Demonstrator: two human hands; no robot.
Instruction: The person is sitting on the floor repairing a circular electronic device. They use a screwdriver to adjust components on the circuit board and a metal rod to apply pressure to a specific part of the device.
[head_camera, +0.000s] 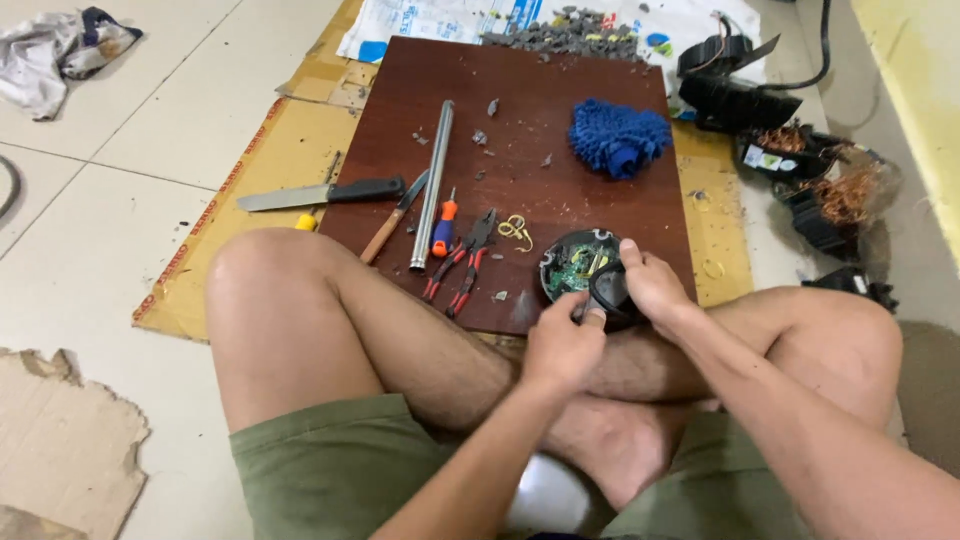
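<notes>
At the near right corner of the dark wooden board, which lies on cardboard on the tiled floor, a round black housing with a green circuit board inside sits just in front of the person's crossed legs. Both hands meet at its near right edge. The left hand comes from below and is closed, thumb and fingers pinched on a small black part at the housing rim. The right hand comes from the right and is closed around the same black part from its far side; whether it also touches the housing cannot be told. The housing therefore lies up and to the left of both grips, its open face upward, and the two hands are about equally near it. Further left on the board, well apart from the hands, lie red-handled pliers, a screwdriver with an orange and blue handle, and a long metal tube whose long axis runs away from the person. A blue microfibre mitt rests at the far right of the board.
</notes>
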